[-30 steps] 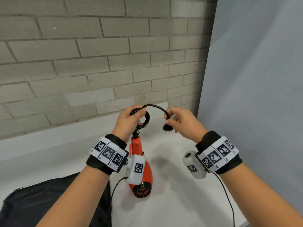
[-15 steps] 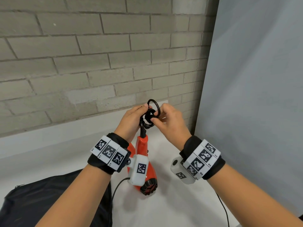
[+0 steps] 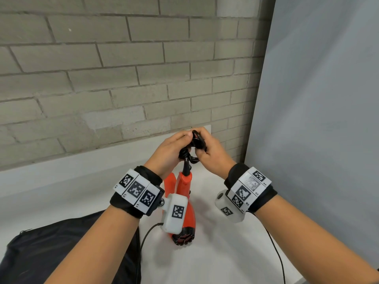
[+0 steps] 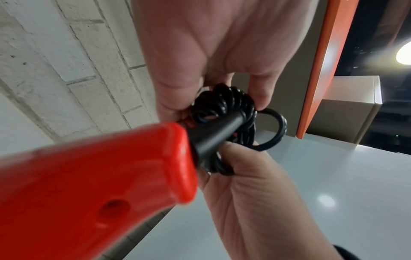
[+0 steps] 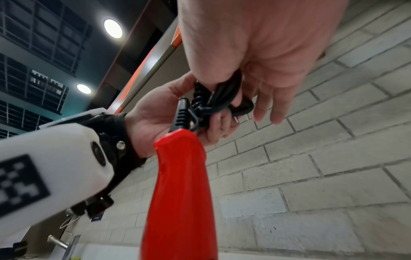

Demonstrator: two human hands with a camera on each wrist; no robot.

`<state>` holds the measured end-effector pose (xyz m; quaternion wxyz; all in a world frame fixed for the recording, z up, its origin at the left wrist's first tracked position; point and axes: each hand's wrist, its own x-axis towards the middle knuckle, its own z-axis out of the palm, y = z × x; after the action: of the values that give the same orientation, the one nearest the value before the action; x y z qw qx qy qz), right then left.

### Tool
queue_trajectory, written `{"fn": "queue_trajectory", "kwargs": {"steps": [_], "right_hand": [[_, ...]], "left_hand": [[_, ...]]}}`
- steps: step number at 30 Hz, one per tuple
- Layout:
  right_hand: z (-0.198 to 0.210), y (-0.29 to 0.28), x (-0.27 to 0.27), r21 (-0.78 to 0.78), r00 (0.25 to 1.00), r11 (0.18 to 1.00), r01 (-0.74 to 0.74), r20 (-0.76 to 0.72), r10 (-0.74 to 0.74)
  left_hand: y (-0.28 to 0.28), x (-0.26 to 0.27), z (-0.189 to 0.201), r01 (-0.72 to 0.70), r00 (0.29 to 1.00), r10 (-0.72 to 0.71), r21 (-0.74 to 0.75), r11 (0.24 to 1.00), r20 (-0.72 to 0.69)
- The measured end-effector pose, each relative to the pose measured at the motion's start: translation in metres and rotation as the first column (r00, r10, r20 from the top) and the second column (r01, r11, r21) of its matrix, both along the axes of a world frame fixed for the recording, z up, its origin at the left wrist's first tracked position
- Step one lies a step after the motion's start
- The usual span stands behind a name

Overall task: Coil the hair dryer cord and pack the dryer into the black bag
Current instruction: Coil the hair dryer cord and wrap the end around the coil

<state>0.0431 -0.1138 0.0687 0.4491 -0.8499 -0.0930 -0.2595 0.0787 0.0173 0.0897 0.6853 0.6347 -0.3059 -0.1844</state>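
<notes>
A red hair dryer [image 3: 185,224] hangs nozzle-down over the white table [image 3: 215,259], its handle [image 3: 184,181] pointing up. Its black cord [image 3: 195,143] is bunched into a tight coil just above the handle. My left hand [image 3: 174,146] grips the coil from the left, and my right hand [image 3: 207,149] pinches it from the right. The left wrist view shows the coil [image 4: 224,105] between both hands, above the handle [image 4: 89,176]. In the right wrist view the plug [image 5: 243,107] sits under my right fingers. The black bag [image 3: 61,253] lies at the lower left.
A brick wall [image 3: 123,78] runs close behind the table, and a grey panel [image 3: 317,99] closes off the right side. Thin black cables [image 3: 274,249] from the wrist cameras trail over the table by my forearms.
My right hand has brought the plug end in to my left hand. The wide cord loop has closed into a tight bundle held by both hands.
</notes>
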Motion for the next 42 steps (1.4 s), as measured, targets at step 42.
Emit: {"fn": "queue_trajectory", "kwargs": {"steps": [42], "right_hand": [[0.031,-0.035,-0.021,-0.631,0.908,0.658,0.410,0.212,-0.362]], "left_hand": [[-0.004,0.007,0.007,-0.083,0.924,0.029,0.126,0.989,0.381]]}}
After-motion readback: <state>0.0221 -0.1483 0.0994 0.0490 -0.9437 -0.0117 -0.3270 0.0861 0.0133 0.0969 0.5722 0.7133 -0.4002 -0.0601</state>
